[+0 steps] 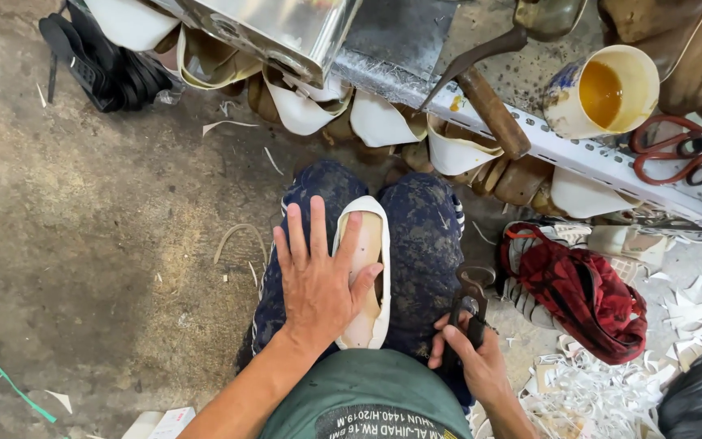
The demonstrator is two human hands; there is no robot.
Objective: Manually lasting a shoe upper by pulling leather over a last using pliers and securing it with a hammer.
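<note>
A white shoe upper on a tan last (365, 325) lies sole-up between my knees on dark patterned trousers. My left hand (318, 280) rests flat on it, fingers spread, thumb across the tan sole. My right hand (471, 358) grips dark metal pliers (471, 305) beside my right thigh, jaws pointing away from me.
A metal bench edge (578, 150) runs across the top with a can of yellow glue (603, 93), a wooden-handled hammer (489, 110) and red scissors (676, 150). More white uppers on lasts (383, 122) lie under it. A red cloth bag (582, 293) and white scraps (603, 394) sit right.
</note>
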